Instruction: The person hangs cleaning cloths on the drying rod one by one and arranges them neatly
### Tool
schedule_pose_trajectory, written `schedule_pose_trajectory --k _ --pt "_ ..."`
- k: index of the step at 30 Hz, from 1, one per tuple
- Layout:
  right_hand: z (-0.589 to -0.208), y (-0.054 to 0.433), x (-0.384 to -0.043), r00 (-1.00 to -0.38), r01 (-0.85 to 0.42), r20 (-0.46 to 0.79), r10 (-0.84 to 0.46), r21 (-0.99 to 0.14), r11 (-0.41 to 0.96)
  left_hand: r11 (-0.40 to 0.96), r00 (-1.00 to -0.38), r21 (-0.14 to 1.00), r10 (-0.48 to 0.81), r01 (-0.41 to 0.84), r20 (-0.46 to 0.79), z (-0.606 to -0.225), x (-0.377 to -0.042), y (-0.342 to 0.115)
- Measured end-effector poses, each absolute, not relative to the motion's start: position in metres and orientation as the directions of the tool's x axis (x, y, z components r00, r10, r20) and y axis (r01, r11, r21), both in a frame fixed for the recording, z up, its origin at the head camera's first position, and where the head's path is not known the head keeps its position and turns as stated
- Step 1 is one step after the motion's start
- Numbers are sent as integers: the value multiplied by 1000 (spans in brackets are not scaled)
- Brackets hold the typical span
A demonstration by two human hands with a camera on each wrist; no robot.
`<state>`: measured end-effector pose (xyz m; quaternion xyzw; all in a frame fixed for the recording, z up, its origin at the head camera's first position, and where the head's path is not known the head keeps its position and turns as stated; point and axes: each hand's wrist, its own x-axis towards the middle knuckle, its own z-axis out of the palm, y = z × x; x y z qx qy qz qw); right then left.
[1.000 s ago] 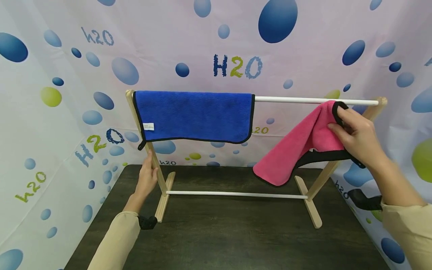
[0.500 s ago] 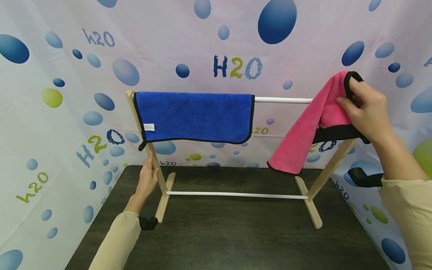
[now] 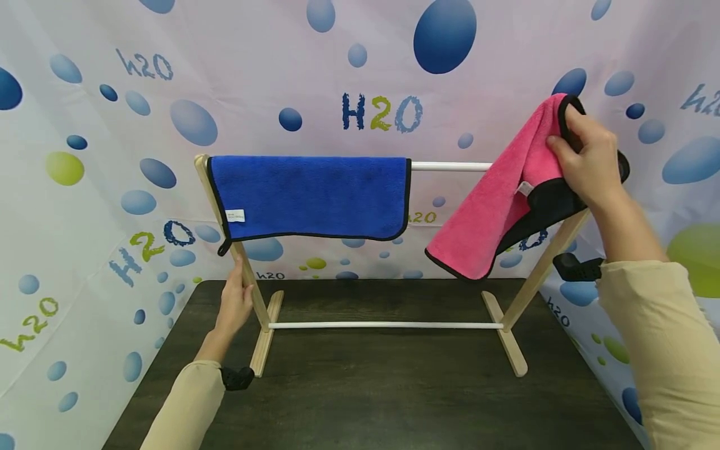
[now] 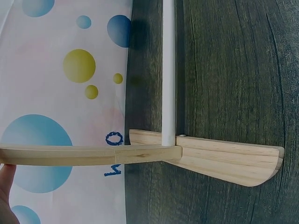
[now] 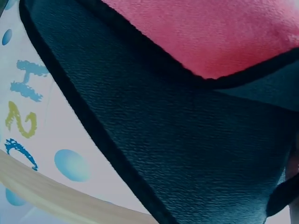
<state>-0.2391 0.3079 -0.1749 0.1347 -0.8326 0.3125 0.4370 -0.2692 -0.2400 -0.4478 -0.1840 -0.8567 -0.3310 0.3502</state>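
Right fingers [image 3: 587,130] pinch the black-edged pink cloth [image 3: 478,215].

Your pink towel [image 3: 495,200]: plush, matt cloth
Your blue towel [image 3: 312,199]: fuzzy cloth
Your rack posts [image 3: 544,271]: smooth wood
Your table [image 3: 382,394]: wood-grained, matt

A second ago I held the soft pink cloth with black edging [image 3: 478,206] level with the upper white rod [image 3: 450,167]; my bare right hand [image 3: 590,153] has since lifted its pinched top above that rod. The cloth's lower corner, which hung in front of the dark wood-grain table [image 3: 371,387], has risen to about its far edge. The rod's right end, visible then, is now hidden. The cloth's small white label [image 3: 525,188] shows more fully, and my head's view has turned slightly right.
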Motion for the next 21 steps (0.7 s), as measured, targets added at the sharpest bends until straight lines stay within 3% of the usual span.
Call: schedule_pose_trajectory --k 7,13,21 --pt "-184 312 -242 -700 -357 708 89 -456 815 719 -682 427 87 548 727 -448 -268 -238" --pt "-185 311 -247 -700 -350 713 46 -398 848 726 -707 450 69 519 704 -446 -266 -236" --pt "-186 308 -249 -707 -322 703 83 -424 846 677 -785 567 25 469 619 -440 -257 -233"
